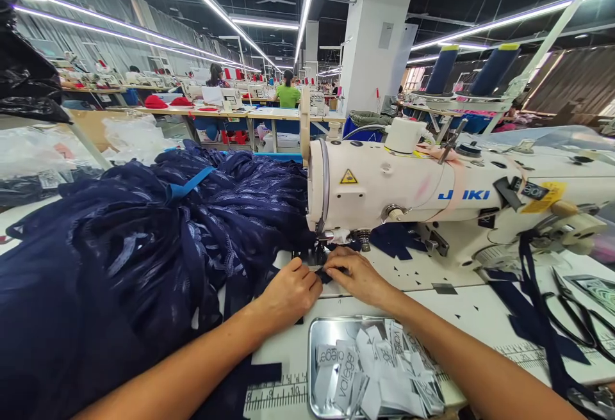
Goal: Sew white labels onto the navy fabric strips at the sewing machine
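Note:
My left hand is closed by the needle area of a white sewing machine, its fingers curled on the edge of dark navy fabric. Just right of it, my right hand pinches the same navy fabric under the machine's head. The presser foot is partly hidden behind the fingers. A large heap of navy garments with scalloped trim lies to the left, tied with a blue strip. Below my hands sits a metal tray holding many white printed labels.
Black-handled scissors lie at the right beside navy fabric strips. A printed ruler runs along the table's front edge. Navy thread cones stand behind the machine. Farther back, a person in green sits among other machines.

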`<state>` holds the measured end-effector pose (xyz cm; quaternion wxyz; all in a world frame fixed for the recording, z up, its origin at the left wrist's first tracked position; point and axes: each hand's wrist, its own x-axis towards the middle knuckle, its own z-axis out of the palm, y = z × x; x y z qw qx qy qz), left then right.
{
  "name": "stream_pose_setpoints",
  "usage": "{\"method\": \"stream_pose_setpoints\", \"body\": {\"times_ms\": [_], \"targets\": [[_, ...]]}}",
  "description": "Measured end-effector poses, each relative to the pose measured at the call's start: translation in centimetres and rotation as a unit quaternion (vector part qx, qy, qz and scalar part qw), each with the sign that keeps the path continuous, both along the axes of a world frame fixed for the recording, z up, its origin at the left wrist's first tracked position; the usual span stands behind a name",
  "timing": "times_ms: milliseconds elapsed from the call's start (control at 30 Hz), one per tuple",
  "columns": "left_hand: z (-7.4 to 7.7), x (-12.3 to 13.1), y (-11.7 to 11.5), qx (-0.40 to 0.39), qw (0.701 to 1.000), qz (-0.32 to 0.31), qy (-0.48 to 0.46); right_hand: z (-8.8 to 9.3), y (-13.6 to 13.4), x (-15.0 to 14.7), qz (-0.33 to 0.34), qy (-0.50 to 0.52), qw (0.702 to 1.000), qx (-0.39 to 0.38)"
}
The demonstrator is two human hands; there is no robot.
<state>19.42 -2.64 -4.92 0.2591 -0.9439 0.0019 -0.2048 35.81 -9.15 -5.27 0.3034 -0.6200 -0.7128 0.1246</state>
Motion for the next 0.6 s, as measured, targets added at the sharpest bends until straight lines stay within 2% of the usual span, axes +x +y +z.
{"method": "stream_pose_setpoints", "body": {"times_ms": [100,267,433,533,600], "targets": [[-0.2,0.1,0.1,-0.008,1.000,0.005,0.005,0.0,-0.3,0.5,0.035,-0.007,0.999,0.001],[-0.4,0.4,0.2,-0.020,1.000,0.007,0.015,0.2,-1.0,0.2,0.052,-0.137,0.989,0.023],[1.3,-0.8,0.3,-0.044,0.998,0.021,0.035,-0.1,-1.8,-1.1,0.040,-0.289,0.955,0.049],[1.8,-2.0,0.7,-0.077,0.996,-0.003,0.044,0.1,-1.9,-0.8,0.080,-0.341,0.935,0.051],[1.5,-2.2,0.9,-0.116,0.992,-0.025,0.051,0.4,-1.6,0.0,0.120,-0.361,0.923,0.053]]}}
